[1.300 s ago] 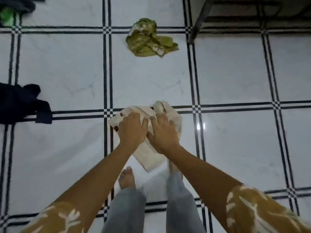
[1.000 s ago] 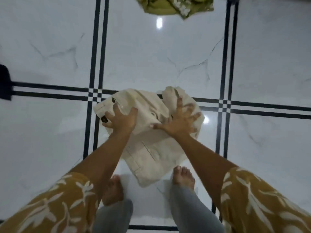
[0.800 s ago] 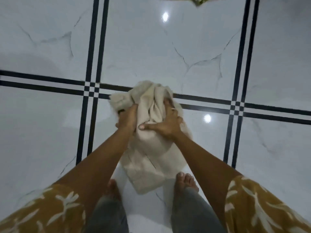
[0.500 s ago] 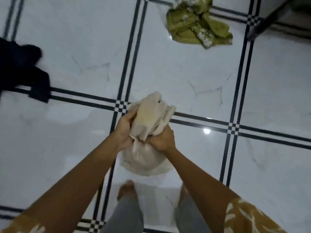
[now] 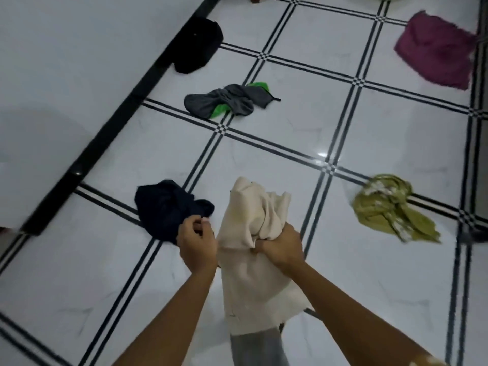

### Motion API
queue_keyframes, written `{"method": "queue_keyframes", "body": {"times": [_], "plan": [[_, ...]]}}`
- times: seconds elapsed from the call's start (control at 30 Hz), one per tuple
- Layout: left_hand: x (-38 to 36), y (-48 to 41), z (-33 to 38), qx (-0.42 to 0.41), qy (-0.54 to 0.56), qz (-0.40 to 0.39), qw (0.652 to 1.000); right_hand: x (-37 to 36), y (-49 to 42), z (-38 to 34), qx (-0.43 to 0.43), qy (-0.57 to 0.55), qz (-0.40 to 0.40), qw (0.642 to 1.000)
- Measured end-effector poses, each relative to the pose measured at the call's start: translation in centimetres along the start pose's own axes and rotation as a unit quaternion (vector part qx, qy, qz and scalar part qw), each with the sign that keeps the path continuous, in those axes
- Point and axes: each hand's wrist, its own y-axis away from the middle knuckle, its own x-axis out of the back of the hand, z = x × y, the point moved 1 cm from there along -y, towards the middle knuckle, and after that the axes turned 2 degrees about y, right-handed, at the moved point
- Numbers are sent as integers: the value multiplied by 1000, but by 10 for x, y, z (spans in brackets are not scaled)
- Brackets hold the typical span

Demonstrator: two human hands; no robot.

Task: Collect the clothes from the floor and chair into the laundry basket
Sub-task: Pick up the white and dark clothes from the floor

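Observation:
A bunched cream garment (image 5: 250, 228) hangs off the floor in front of me, and my right hand (image 5: 282, 247) is clenched around its gathered middle. My left hand (image 5: 196, 244) is just left of the cloth with its fingers curled and nothing visibly in them. On the white tiled floor lie a dark navy garment (image 5: 161, 207) just beyond my left hand, an olive-green patterned one (image 5: 390, 210) to the right, a grey and green one (image 5: 229, 100) farther off, a black one (image 5: 198, 44) by the wall and a magenta one (image 5: 435, 48) at the far right. No basket is clearly in view.
A white wall with a black skirting board (image 5: 105, 122) runs along the left. A dark upright strip (image 5: 478, 154), perhaps furniture, borders the right edge. My legs in grey trousers (image 5: 253, 347) are under the hanging cloth.
The cream garment has come up off the floor. My left hand has let go of it and only the right holds it. The view has lifted and shows more clothes.

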Motion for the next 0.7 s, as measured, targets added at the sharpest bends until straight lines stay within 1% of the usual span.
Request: {"method": "queue_keyframes", "body": {"times": [0.07,0.13,0.2,0.27,0.4,0.5,0.6,0.7], "plan": [[-1,-65,-9,6,-68,0,998,-24,-44,-40,0,-5,-22,1000],[-6,-122,-28,41,-152,-34,987,-47,-81,-66,-14,0,-23,1000],[-9,-160,-44,70,-211,-85,971,-65,-107,-83,-14,2,-39,999],[-19,-204,-59,99,-260,-118,953,-92,-144,-96,-21,25,-48,998],[-44,-270,-99,80,-319,-159,931,-140,-209,-99,-22,60,-57,996],[-74,-314,-153,80,-334,-201,917,-182,-256,-76,-34,83,-51,995],[-105,-353,-214,147,-312,-234,909,-222,-296,-43,-39,95,-39,994],[-124,-378,-268,225,-248,-240,911,-261,-330,-17,-48,91,-32,994]]}}
